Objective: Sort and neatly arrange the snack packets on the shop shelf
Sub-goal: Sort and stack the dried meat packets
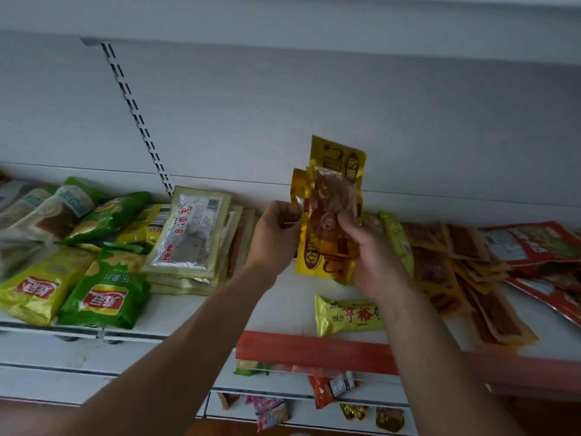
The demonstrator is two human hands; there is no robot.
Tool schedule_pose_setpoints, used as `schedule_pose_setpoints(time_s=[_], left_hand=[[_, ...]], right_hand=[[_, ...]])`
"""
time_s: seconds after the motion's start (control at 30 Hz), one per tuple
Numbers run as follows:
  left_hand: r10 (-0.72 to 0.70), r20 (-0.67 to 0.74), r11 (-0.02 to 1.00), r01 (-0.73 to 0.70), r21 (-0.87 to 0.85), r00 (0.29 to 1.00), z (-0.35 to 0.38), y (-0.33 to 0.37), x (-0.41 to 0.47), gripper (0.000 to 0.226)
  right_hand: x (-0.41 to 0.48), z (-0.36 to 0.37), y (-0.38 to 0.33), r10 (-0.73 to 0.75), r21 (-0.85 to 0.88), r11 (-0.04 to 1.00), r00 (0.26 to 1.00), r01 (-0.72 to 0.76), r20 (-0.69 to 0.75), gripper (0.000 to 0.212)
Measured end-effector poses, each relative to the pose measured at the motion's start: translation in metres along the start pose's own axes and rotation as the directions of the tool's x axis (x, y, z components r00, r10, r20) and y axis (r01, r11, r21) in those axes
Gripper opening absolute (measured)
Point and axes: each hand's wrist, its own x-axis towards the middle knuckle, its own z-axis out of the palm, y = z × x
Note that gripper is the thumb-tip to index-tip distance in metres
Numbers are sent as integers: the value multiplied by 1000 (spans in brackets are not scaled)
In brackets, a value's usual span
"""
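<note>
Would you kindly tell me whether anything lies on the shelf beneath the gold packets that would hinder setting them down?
The left hand and right hand hold the gold packets above a bare strip of shelf; one yellow packet lies near its front edge, under the right wrist. A pale stack and orange packets flank it.

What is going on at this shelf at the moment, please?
A person is tidying a shop shelf. The right hand grips a bunch of gold packets low down, upright above the shelf; the left hand pinches their left edge. To the left lie green crisp bags and a stack of pale packets; to the right, untidy orange packets and red packets.
</note>
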Motion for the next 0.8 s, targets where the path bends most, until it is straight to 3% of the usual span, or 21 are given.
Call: schedule_pose_setpoints(time_s=[0.13,0.2,0.23,0.27,0.33,0.4,0.47,0.53,0.67,0.8], left_hand=[[-44,117,987,61,-145,992,-3,0,-4,9],[-69,96,979,86,-185,993,-4,-4,-3,12],[-19,50,997,23,-77,999,-6,-8,-1,12],[82,25,985,-84,148,996,-9,-14,1,17],[179,178,772,-251,584,968,-18,-28,8,53],[43,355,607,-306,734,934,-21,-39,14,84],[14,423,554,-359,751,906,-21,-47,16,94],[102,389,525,-382,760,916,-20,-54,18,83],[199,224,441,-292,849,954,-24,-56,24,48],[296,195,426,-312,849,935,-30,-54,25,32]], right_hand=[[2,-7,0,-74,-23,997,987,72,-146,27],[3,-9,-2,-102,-26,995,968,98,-229,25],[4,-9,-3,-105,-21,994,959,103,-263,27],[4,-10,-4,-106,-14,994,951,106,-289,28],[4,-12,-5,-111,13,992,938,122,-328,27],[3,-13,-5,-122,28,990,936,139,-329,28],[1,-13,-4,-129,39,988,944,147,-304,31],[0,-14,-3,-121,71,987,955,145,-269,34],[-2,-17,-4,-74,175,977,961,124,-267,42],[-5,-23,-5,-67,230,964,963,130,-263,49]])
